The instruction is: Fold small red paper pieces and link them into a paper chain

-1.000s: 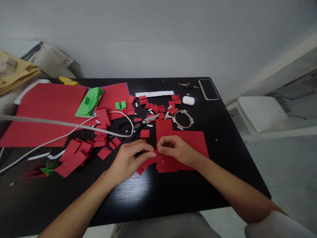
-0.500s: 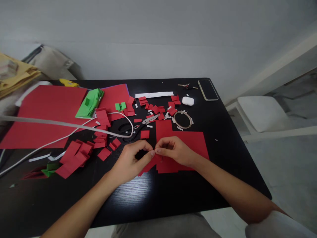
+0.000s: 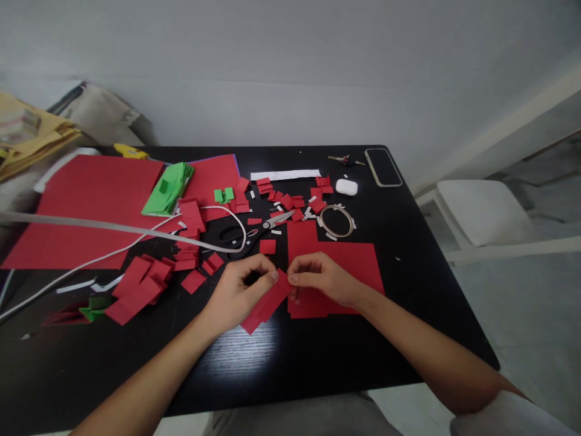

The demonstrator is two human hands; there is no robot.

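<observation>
My left hand (image 3: 245, 290) is closed, thumb against fingers, on a red paper piece (image 3: 267, 303) that slants down below it. At the paper's upper right edge, the thumb and forefinger of my right hand (image 3: 320, 277) are pinched together. Under my right hand lie larger red paper sheets (image 3: 349, 260), overlapping on the black table. Just beyond my hands are a small red paper square (image 3: 267, 246) and scissors (image 3: 267, 225) with black handles, blades partly open. A roll of tape (image 3: 336, 221) rests past the red sheets.
A white cable (image 3: 136, 229) loops over the left side. Folded red pieces (image 3: 140, 287), a green paper stack (image 3: 167, 189) and big red sheets (image 3: 86, 206) lie there. A phone (image 3: 382, 168), a white case (image 3: 346, 187) and keys (image 3: 345, 160) are at the far right.
My hands have moved slightly apart, and more of the red paper piece now shows between them. It slants lower toward the left. The view has shifted a little.
</observation>
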